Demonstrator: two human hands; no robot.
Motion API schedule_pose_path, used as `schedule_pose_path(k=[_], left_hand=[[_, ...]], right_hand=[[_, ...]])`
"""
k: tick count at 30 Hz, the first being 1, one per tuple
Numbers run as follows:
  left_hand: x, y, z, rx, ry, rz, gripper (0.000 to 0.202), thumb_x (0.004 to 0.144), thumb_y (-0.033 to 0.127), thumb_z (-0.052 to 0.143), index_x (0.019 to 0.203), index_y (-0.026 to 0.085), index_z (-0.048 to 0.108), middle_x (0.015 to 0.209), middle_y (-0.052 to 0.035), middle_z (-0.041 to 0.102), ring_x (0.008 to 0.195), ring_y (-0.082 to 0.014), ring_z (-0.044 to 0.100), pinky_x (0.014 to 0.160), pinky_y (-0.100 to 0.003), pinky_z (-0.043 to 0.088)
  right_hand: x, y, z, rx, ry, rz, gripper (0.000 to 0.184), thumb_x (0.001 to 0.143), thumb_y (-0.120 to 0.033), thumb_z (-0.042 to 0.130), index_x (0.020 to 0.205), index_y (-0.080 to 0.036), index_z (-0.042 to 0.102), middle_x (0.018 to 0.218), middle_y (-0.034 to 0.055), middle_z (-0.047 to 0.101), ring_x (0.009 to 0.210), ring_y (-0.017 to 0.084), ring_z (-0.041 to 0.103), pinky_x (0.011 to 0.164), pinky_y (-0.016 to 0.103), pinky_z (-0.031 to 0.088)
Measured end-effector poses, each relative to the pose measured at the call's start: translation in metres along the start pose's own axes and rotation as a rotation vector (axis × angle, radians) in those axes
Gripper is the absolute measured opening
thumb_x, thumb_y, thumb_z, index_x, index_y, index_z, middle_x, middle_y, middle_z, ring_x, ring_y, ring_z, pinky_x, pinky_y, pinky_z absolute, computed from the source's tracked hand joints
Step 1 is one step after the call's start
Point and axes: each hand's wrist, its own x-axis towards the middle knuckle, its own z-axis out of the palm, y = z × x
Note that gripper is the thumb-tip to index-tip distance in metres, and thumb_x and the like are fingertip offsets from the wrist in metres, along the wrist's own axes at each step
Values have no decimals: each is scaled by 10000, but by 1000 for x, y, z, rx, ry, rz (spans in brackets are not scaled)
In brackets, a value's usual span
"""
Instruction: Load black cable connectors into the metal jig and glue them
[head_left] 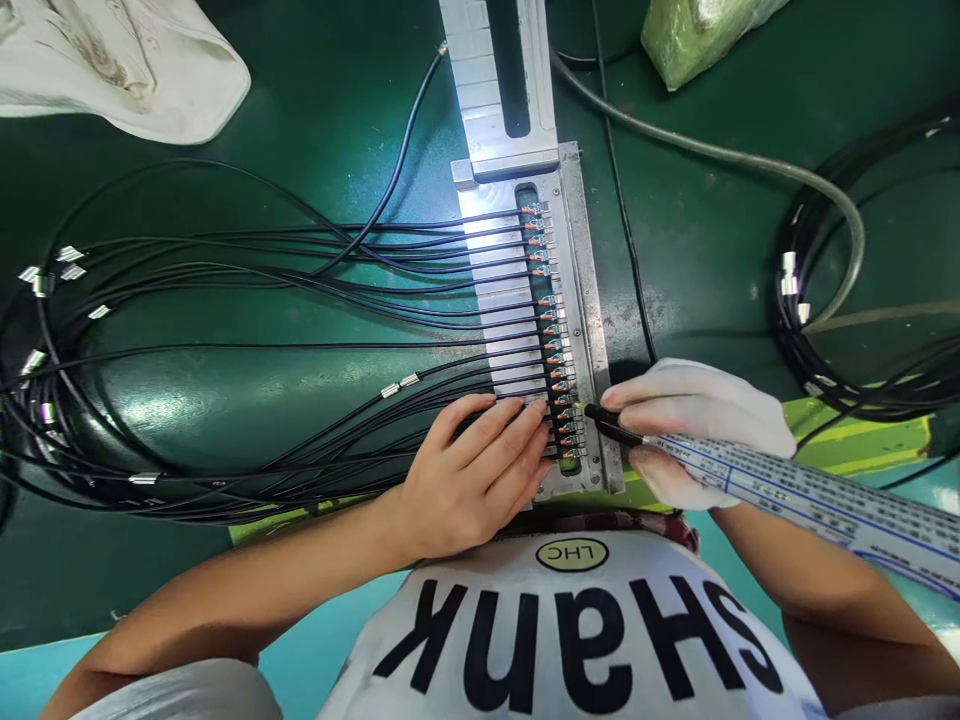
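A metal fixture (592,320) lies on the green mat and holds a row of several black cables (300,350) with orange-tipped ends (553,330). My bare left hand (472,480) rests flat on the cables at the near end of the fixture, fingers stretched out and together. My right hand (690,425), in a white glove, pinches a black pen-like tool (611,425) whose tip touches the nearest cable ends. A rolled printed paper (810,495) is tucked under that same hand.
The cables loop away to the left across the mat, with metal sleeves (397,385) on some. A white cloth (120,65) lies at the top left, a green bag (697,35) at the top right, and a coiled cable bundle (832,330) with a grey hose (750,160) at the right.
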Motion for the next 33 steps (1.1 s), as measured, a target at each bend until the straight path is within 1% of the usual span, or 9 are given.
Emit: schedule_pose_path(k=[6,12,16,20,24,28,30,33], left_hand=[[0,0,0,0,-4,2,290,835,201,754,1083,65,691,1165,-135,726,1013,-263,705,887,-440,535],[-1,0,1,6,0,7,295,835,206,755,1088,70,690,1166,-135,725,1014,-265,705,884,-438,537],[-1,0,1,15,1,11,290,840,208,748,1092,78,687,1168,-134,725,1017,-260,703,887,-432,536],[-2,0,1,24,-7,15,291,845,206,735,1106,89,682,1179,-135,721,1028,-255,697,899,-427,531],[-4,1,-1,53,-10,31,292,863,233,713,1121,102,677,1197,-144,712,1057,-258,689,920,-429,527],[-7,7,-4,69,22,94,263,872,261,707,1088,112,689,1167,-132,726,1061,-252,691,904,-409,540],[-8,11,-4,73,39,122,257,873,271,709,1073,110,692,1141,-127,735,1039,-247,697,886,-401,553],[-10,16,-2,85,27,123,279,867,269,718,1076,87,688,1113,-139,740,1014,-255,701,876,-406,569]], right_hand=[[-2,-1,-1,17,5,-9,102,742,-177,696,838,-149,714,882,107,754,644,204,707,540,342,572],[-4,-1,0,25,0,5,128,741,-197,694,867,-189,711,892,92,755,669,221,720,541,362,576],[-4,-1,-1,5,4,15,147,732,-190,696,877,-211,714,893,62,756,662,216,718,537,358,585],[-5,0,-1,23,5,7,169,710,-188,720,879,-199,715,894,84,758,672,223,721,553,363,582],[-3,-2,0,22,-3,6,158,722,-185,712,878,-213,710,891,66,762,671,209,723,556,337,580],[-1,-9,-2,62,50,13,143,738,-181,694,879,-195,715,879,78,760,698,208,727,587,324,601],[-1,-16,-7,54,67,7,155,736,-163,685,884,-190,721,894,84,759,732,217,733,628,331,618],[-4,-30,-14,1,68,1,171,736,-142,673,888,-200,724,916,79,758,752,221,734,650,336,628]])
